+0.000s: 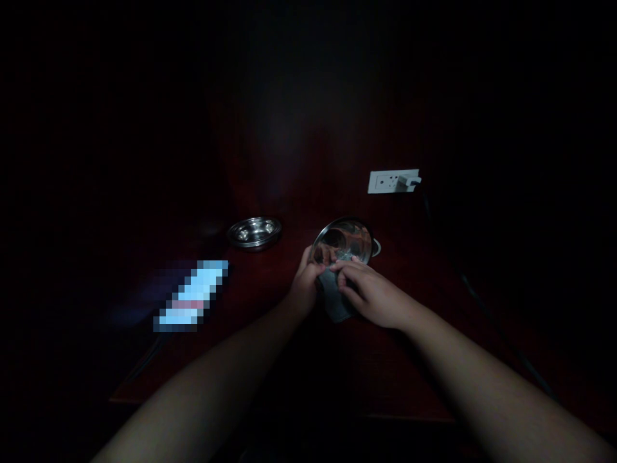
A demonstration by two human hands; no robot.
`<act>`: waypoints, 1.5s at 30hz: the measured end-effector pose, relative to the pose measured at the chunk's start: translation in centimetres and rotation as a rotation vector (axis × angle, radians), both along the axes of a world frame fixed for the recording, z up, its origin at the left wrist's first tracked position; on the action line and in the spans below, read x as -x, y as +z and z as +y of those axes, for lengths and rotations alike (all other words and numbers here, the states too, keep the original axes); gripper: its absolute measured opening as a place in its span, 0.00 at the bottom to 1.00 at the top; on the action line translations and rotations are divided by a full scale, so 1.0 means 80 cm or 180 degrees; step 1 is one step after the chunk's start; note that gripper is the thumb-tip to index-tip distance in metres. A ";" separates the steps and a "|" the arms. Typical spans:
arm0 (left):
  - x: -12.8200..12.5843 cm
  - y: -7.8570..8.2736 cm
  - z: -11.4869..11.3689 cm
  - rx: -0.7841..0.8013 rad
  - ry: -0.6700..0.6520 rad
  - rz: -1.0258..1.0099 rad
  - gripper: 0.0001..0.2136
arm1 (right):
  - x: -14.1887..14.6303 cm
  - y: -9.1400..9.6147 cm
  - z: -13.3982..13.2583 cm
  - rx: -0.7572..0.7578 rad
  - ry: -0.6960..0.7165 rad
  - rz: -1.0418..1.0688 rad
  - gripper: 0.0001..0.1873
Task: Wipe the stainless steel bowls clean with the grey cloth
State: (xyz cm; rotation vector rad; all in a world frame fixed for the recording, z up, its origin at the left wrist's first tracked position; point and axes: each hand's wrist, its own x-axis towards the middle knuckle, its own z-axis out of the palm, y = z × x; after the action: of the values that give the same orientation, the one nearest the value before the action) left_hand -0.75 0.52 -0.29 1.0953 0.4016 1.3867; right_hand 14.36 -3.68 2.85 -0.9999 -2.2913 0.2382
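A shiny steel pot is tipped on its side with its open mouth facing me, and a small loop handle shows at its right. My left hand is closed on the left side of the pot's rim. A grey-green cloth hangs over the lower rim, part of it inside the mouth. My right hand has its fingers bent and pressed on the cloth at the rim. Most of the pot's outside is hidden.
A shallow steel dish or lid lies on the dark red table, left of the pot. Further left is a bright, pixelated screen-like rectangle. Behind, a white wall socket holds a plug, and a cable runs down the right.
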 end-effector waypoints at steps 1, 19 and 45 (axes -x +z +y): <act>0.000 0.000 0.000 0.0009 -0.0023 0.0006 0.14 | 0.000 0.000 0.000 0.0006 0.0010 0.0003 0.05; 0.002 -0.005 0.003 0.0138 0.0036 -0.0014 0.14 | -0.002 -0.007 0.002 -0.0064 0.0003 -0.0103 0.19; 0.000 -0.003 0.006 -0.0040 -0.0008 0.0054 0.14 | -0.002 -0.009 0.006 -0.0161 -0.0013 -0.0130 0.16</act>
State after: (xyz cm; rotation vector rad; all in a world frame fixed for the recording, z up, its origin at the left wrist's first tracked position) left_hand -0.77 0.99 -0.53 1.1182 0.4042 1.3800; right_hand 14.54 -3.20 2.14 -0.9921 -2.3201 0.1589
